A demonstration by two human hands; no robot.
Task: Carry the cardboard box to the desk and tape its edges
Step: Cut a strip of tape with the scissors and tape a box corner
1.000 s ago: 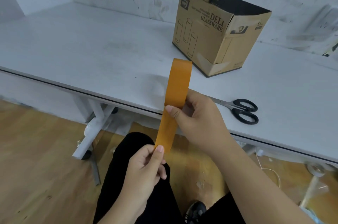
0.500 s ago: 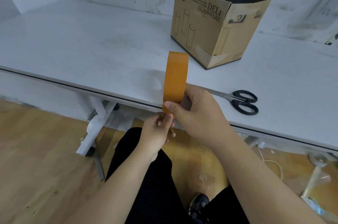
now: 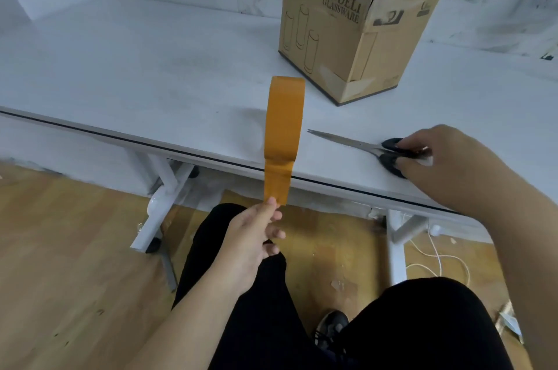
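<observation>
Tape stands as an orange roll at the table's near edge, and my left hand pinches its loose end below that edge. My right hand curls onto the black handles of the scissors, though I cannot quite see whether fingers pass through the loops. Toward the far edge sits the open cardboard box.

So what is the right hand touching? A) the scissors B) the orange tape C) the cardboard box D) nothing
A: the right hand has its fingers on the black handles of the scissors lying on the desk, away from the box and tape.
</observation>
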